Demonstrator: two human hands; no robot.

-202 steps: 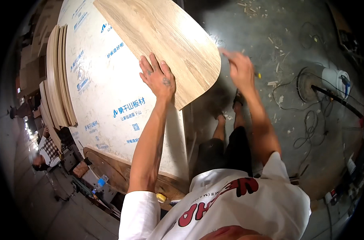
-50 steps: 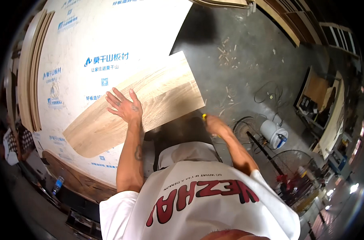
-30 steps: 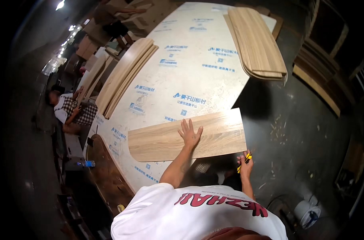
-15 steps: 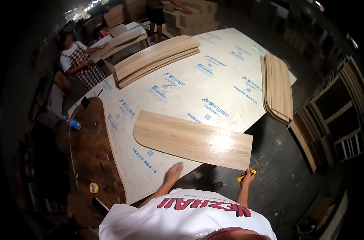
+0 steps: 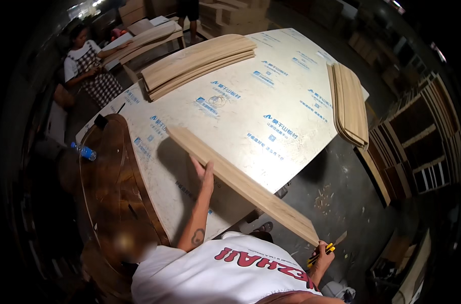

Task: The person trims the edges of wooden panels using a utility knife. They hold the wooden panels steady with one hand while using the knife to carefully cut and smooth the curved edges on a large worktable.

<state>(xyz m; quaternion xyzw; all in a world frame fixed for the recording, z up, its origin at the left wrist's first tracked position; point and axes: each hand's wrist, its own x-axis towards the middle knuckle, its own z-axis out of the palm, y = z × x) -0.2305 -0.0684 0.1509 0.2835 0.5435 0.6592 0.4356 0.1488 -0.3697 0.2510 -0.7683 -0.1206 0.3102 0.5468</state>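
A light wood-grain board [image 5: 251, 190] is tilted up on its edge, slanting from the middle of the worktable down to the right, past the table's edge. My left hand [image 5: 205, 175] grips its lower long edge near the far left end, with the fingers partly hidden behind the wood. At the board's near right corner, my right hand [image 5: 322, 257] is closed around a yellow-and-black knife [image 5: 331, 249] with a flat blade pointing out to the right. That same hand also touches the board's end; how firmly it grips the wood cannot be made out.
The board hangs over a pale, blue-printed worktable [image 5: 240, 119]. Stacked curved boards [image 5: 195, 63] lie at the far left, and another stack [image 5: 349, 104] at the right. A brown panel [image 5: 109, 187] with a water bottle [image 5: 84, 151] is on the left. A person [image 5: 91, 68] stands beyond.
The board, lying flat before, has been tipped up and its right end drawn nearer. My left hand has moved from beside the table edge onto the board. My right hand has come lower.
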